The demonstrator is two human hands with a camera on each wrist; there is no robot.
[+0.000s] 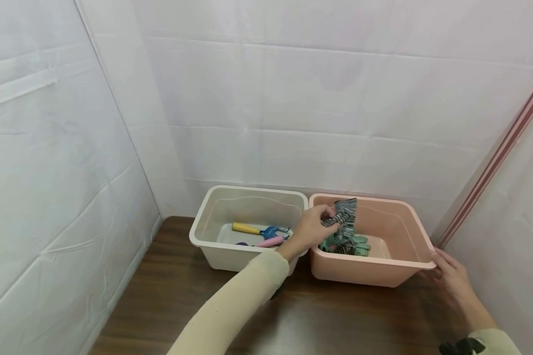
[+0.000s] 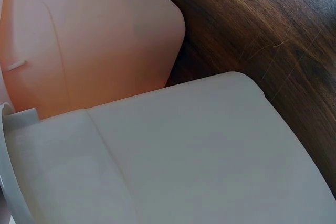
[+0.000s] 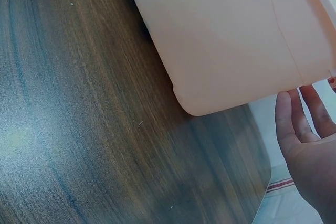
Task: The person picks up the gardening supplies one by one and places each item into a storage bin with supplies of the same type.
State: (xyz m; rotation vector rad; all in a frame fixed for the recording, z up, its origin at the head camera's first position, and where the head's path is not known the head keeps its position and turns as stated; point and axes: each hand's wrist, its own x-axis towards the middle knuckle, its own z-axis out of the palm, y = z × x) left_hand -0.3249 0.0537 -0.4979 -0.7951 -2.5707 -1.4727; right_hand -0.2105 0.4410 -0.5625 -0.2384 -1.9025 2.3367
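My left hand (image 1: pixel 310 227) reaches over the inner end of the pink bin (image 1: pixel 408 276) and pinches the grey striped knit cuff of a work glove (image 1: pixel 345 212). Below the cuff, green glove fingers (image 1: pixel 361 245) lie in the bin; whether they belong to one glove or a pair I cannot tell. At the bin's far right end, my right hand (image 1: pixel 448 273) holds the rim. In the right wrist view, several fingers (image 3: pixel 286 116) of that hand press against the outer end wall. The left wrist view shows neither the left hand nor the glove.
The off-white bin (image 1: pixel 206 217) stands close beside the pink one, holding a yellow-handled blue hand rake (image 1: pixel 253 230) and a pink-handled tool (image 1: pixel 270 242), partly hidden. Both stand on a dark wooden table (image 1: pixel 160 296). White sheeting (image 1: pixel 266 98) hangs behind and at the sides.
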